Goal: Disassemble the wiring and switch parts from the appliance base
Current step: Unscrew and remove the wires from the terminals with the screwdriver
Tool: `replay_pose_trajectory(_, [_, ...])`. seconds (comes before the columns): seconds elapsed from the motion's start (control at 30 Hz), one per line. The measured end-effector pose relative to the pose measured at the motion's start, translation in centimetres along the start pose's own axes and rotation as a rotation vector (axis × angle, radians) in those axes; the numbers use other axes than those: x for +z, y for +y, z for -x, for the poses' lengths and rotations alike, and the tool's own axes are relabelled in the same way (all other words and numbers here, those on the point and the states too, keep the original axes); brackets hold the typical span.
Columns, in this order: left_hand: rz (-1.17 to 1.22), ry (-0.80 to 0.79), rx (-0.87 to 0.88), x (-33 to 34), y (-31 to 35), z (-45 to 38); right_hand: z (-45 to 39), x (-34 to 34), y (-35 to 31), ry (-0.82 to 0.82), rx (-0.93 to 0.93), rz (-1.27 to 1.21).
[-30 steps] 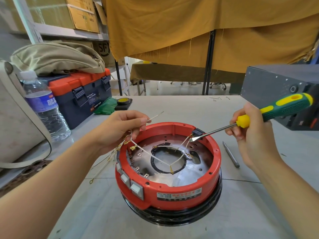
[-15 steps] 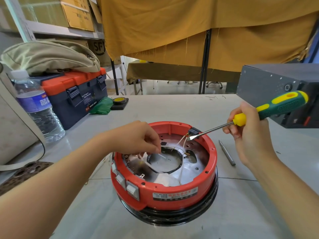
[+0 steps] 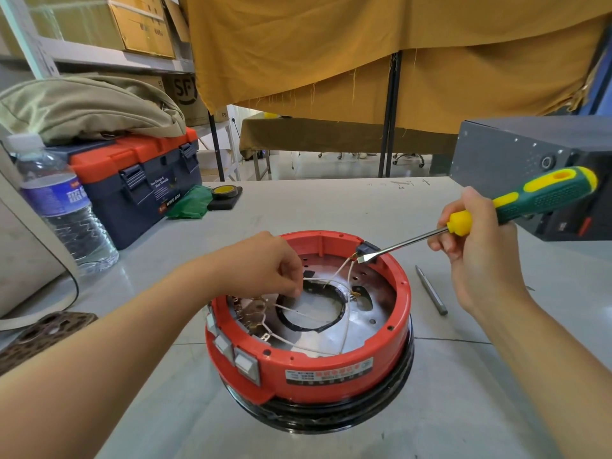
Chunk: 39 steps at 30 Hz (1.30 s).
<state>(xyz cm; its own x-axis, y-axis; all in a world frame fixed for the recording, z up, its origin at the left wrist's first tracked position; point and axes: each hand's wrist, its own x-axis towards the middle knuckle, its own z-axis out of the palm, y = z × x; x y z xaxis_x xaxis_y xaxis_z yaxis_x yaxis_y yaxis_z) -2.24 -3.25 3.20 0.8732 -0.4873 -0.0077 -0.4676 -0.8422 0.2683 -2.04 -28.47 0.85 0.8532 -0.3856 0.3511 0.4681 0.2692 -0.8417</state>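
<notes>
Toolbox (image 3: 139, 187) reads "WWG BOX"; carton (image 3: 183, 91) marked "SF".

Left hand (image 3: 265, 265) fingertips hidden inside red appliance base (image 3: 331, 369); label (image 3: 329, 373) text too small; water bottle (image 3: 63, 207) partly cropped at left edge.

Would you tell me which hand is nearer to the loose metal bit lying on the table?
Right. The right hand hovers just right of the metal bit; the left hand is across the red base.
</notes>
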Motion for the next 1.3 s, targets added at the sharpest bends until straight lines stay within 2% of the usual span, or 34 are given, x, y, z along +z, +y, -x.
replay_pose_trajectory(0.13, [0.052, 0.166, 0.016, 0.6, 0.4, -0.9, 0.0, -0.1, -0.1, -0.001, -0.004, -0.014])
replay_pose_trajectory(0.27, [-0.018, 0.156, 0.019, 1.6, 0.7, -1.5, 0.0, 0.0, 0.0, -0.019, -0.003, -0.029])
replay_pose_trajectory(0.4, [0.064, 0.179, -0.009, 1.4, 0.5, -1.4, 0.1, 0.1, 0.1, -0.054, -0.002, -0.038])
replay_pose_trajectory(0.57, [0.338, 0.312, -0.113, -0.6, -0.6, -0.3, 0.1, 0.1, 0.3, -0.102, 0.021, -0.007])
replay_pose_trajectory(0.7, [0.657, 0.38, -0.235, -1.9, -2.3, 1.7, 0.5, 0.2, 0.7, -0.24, 0.051, 0.012])
replay_pose_trajectory(0.8, [0.738, 0.419, -0.345, -2.7, -4.2, 3.5, 0.9, 0.2, 0.9, -0.344, 0.072, 0.021])
replay_pose_trajectory(1.03, [0.605, 0.394, -0.586, -0.7, -8.5, 6.1, 1.0, 0.2, 1.1, -0.381, 0.085, 0.022])
replay_pose_trajectory(1.3, [0.296, 0.275, -0.61, 1.4, -10.4, 6.1, 0.8, 0.3, 1.1, -0.402, 0.086, 0.019])
